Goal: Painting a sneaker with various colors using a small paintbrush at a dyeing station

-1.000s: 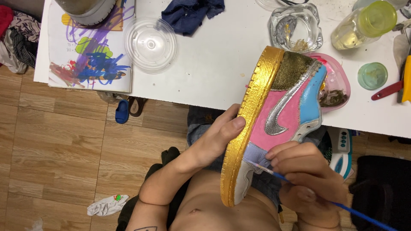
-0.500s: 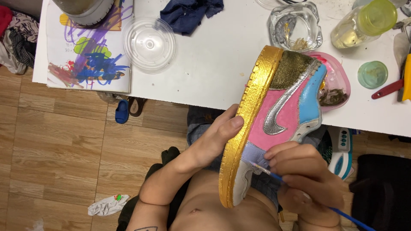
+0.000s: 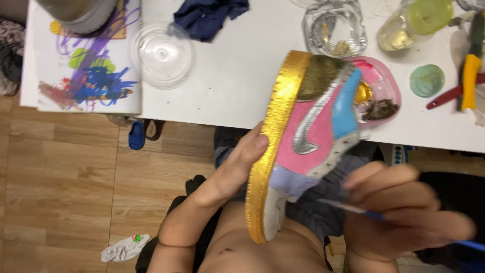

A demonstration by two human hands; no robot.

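Left hand [image 3: 237, 167] grips the gold-soled shoe [image 3: 303, 146] mid-frame; right hand [image 3: 404, 212], lower right, pinches the brush [image 3: 353, 208]; short, steady strokes suit.

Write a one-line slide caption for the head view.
Left hand steadies a gold-soled painted sneaker while the right hand holds a blue paintbrush beside it.

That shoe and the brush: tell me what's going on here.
A person seated at a white table holds a painted sneaker on its side, gold sole facing left. The left hand grips the sole edge. The right hand, blurred, holds a thin blue paintbrush with its tip close to the pale lilac panel near the shoe's lower end. A pink palette dish, glass jars and a paint-streaked sheet lie on the table.
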